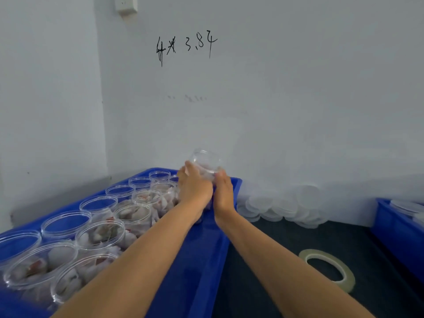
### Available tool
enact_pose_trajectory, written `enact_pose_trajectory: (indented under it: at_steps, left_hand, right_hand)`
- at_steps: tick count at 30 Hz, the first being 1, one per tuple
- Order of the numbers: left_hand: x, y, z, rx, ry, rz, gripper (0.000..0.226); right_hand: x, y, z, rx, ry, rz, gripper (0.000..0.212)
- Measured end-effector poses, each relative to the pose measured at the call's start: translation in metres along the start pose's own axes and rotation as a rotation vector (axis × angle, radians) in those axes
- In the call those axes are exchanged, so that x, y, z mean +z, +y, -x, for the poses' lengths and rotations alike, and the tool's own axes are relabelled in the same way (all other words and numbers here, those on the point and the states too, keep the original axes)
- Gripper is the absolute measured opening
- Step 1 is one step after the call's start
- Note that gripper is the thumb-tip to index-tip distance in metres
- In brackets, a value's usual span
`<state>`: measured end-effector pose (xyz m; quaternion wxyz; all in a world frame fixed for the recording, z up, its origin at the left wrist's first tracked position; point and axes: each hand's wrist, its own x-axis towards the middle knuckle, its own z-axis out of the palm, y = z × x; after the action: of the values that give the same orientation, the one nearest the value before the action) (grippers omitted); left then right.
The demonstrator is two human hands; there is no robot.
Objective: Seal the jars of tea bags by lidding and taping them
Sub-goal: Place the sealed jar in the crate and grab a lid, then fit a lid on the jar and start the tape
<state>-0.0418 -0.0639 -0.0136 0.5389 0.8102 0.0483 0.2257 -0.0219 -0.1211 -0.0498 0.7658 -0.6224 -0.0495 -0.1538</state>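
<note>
Right now both hands hold one clear jar point(206, 162) up over the far corner of the blue bin point(207, 249): left hand point(195, 187) wrapped round its left side, right hand point(223, 191) round the right. Looks light, thin plastic, prob slick & easy to dent, so grip low on the wall w/ gentle squeeze, not at the rim. Open jars w/ tea bags point(101, 235) crowd the bin. Lids point(280, 205) piled by the wall, tape roll point(328, 269) on the dark mat; second bin point(399, 228) at right.
</note>
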Motion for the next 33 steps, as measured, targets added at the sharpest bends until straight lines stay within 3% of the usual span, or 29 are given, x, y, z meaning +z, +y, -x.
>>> enact_pose_trajectory:
  at_steps: [2,4,9,16,20,25,33]
  left_hand:
    - [0.009,0.028,0.018,0.112,0.006,0.02,0.062]
    - [0.02,0.05,0.039,0.115,-0.037,0.057,0.068]
    - [0.058,0.072,0.089,0.036,-0.192,0.148,0.057]
    - [0.115,0.019,0.152,0.044,-0.317,0.174,0.073]
    - [0.132,-0.017,0.162,0.078,-0.346,0.14,0.087]
    - [0.145,-0.052,0.163,0.152,-0.369,0.098,0.092]
    - [0.16,-0.081,0.14,0.112,-0.364,0.132,0.112]
  right_hand:
    - [-0.017,-0.02,0.009,-0.168,0.048,-0.017,0.03]
    - [-0.036,-0.043,0.018,-0.261,0.119,-0.071,0.025]
    - [-0.105,-0.059,0.05,-0.227,0.22,-0.004,0.033]
    - [-0.174,-0.026,0.084,-0.122,0.32,0.098,0.041]
    - [-0.193,0.004,0.093,-0.062,0.342,0.042,0.033]
    - [-0.204,0.042,0.091,-0.06,0.35,0.069,0.037]
    - [-0.197,0.056,0.089,-0.12,0.351,0.047,0.031]
